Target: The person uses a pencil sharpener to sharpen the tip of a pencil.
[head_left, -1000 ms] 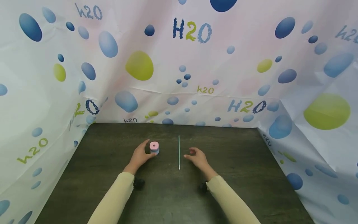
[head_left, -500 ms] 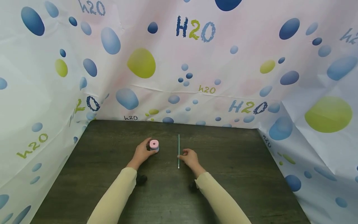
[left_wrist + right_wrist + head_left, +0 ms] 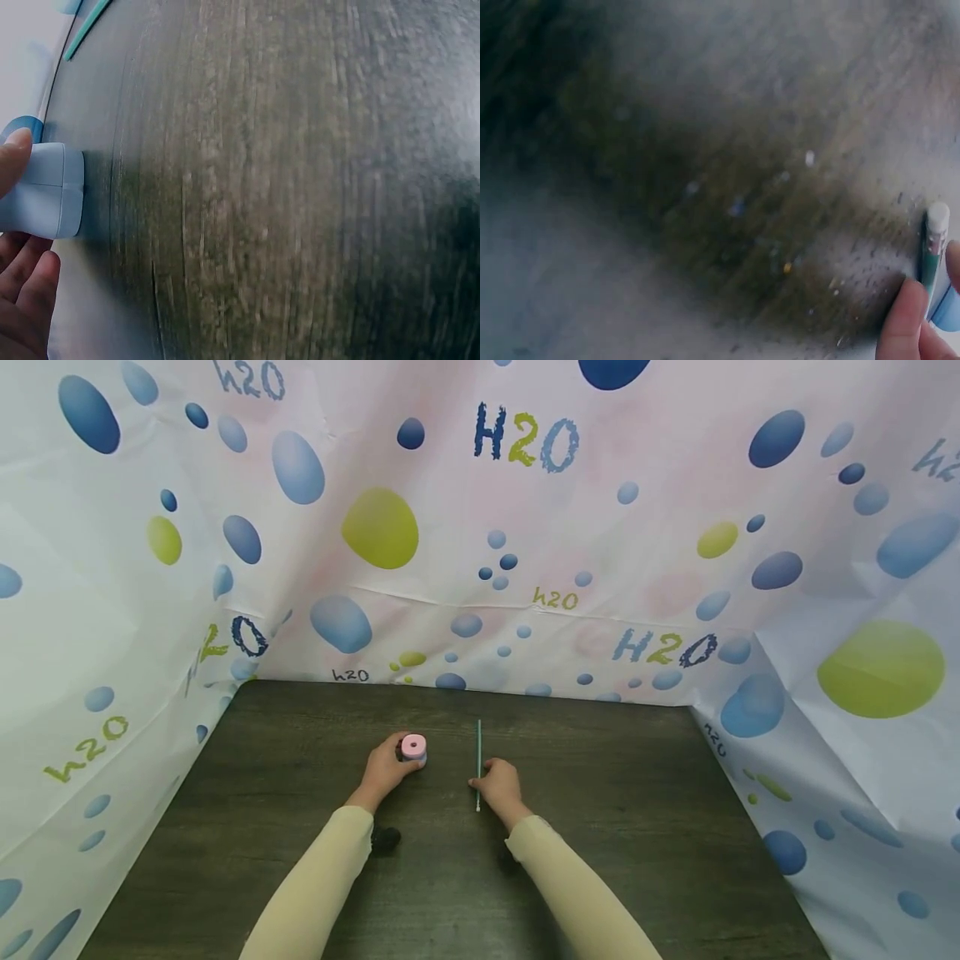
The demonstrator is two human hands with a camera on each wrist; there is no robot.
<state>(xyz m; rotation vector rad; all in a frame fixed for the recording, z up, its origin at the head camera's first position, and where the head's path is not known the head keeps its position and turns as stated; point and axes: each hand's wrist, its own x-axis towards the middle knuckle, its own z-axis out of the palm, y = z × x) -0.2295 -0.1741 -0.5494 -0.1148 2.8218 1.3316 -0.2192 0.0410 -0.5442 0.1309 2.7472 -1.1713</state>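
Observation:
A small pencil sharpener [image 3: 413, 748] with a pink top, a dark hole in it and a pale blue body stands on the dark table, left of the middle. My left hand [image 3: 384, 772] grips it, thumb on the near side and fingers around the far side. In the left wrist view the pale body [image 3: 46, 189] shows between thumb and fingers. To its right a thin green pencil [image 3: 479, 747] lies pointing away from me. My right hand [image 3: 502, 787] pinches it near its eraser end. The white eraser [image 3: 938, 216] shows in the right wrist view, just beyond my fingertips.
The dark wooden table [image 3: 637, 827] extends around both hands. A white sheet [image 3: 480, 510] printed with coloured drops and lettering stands behind it and along both sides. A dark wrist camera [image 3: 386, 839] sits under my left wrist.
My right hand has moved left to the pencil and now pinches it. My left hand has closed in around the sharpener. The pencil and sharpener have hardly moved.

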